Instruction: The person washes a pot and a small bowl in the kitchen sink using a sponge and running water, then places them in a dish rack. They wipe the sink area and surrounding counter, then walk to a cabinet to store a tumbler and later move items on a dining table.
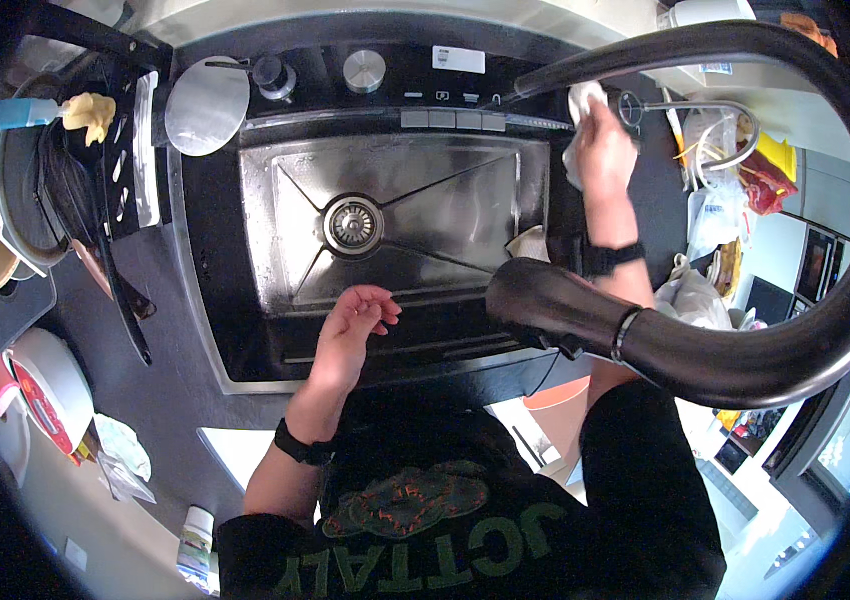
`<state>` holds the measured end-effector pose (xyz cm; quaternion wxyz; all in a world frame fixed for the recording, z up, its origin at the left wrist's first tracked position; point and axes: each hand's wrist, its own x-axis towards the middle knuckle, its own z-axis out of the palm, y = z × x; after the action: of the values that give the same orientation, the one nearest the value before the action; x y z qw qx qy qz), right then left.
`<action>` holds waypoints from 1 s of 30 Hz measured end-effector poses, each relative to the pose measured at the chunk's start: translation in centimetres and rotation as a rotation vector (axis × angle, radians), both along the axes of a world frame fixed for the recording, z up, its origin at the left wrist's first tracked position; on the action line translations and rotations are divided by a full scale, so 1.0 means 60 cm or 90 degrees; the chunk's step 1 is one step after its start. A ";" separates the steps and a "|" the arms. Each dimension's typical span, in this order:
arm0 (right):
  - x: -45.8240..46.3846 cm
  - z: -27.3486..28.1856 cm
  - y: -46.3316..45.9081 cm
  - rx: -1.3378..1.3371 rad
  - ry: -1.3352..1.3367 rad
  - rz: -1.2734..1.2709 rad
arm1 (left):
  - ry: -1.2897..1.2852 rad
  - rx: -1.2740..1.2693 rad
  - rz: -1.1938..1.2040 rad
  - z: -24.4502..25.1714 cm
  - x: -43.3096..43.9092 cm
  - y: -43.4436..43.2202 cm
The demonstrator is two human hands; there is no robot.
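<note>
My right hand (606, 154) is shut on a white cloth (572, 161), pressed to the dark rim at the right of the sink. Bare and loosely curled, my left hand (356, 337) hovers over the sink's front edge with its fingers slightly apart. Between the hands lies the stainless steel sink basin (440, 202), wet in places, with a round drain strainer (353, 225). A pale cloth or sponge (528, 244) rests at the basin's right side, partly hidden by the black faucet's spray head (545, 300).
The faucet's thick neck (770, 375) arches around the right side. At left stand a dish rack (136, 150) with utensils and a rice-cooker-like white appliance (57, 382). Knobs (363, 71) and buttons (455, 118) line the back. Plastic bags (710, 217) crowd the right counter.
</note>
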<state>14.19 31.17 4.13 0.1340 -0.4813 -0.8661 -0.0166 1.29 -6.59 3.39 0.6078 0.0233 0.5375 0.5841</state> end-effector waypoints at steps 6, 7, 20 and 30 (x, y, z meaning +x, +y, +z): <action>-0.017 0.011 0.005 0.037 0.008 0.050 | 0.001 -0.007 -0.021 0.003 -0.003 -0.005; -0.033 0.013 0.022 0.040 -0.010 0.052 | 0.008 -0.022 -0.022 0.002 -0.004 -0.006; 0.130 -0.034 0.010 0.009 0.071 0.166 | 0.008 -0.008 -0.004 -0.001 -0.011 -0.001; 0.226 -0.020 0.094 -0.032 0.083 0.080 | 0.003 -0.016 0.024 -0.016 -0.044 0.000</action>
<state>27.75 36.82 2.96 0.1791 -0.4292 -0.8841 0.0451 -1.35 -6.59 2.45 0.5956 0.0072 0.5468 0.5884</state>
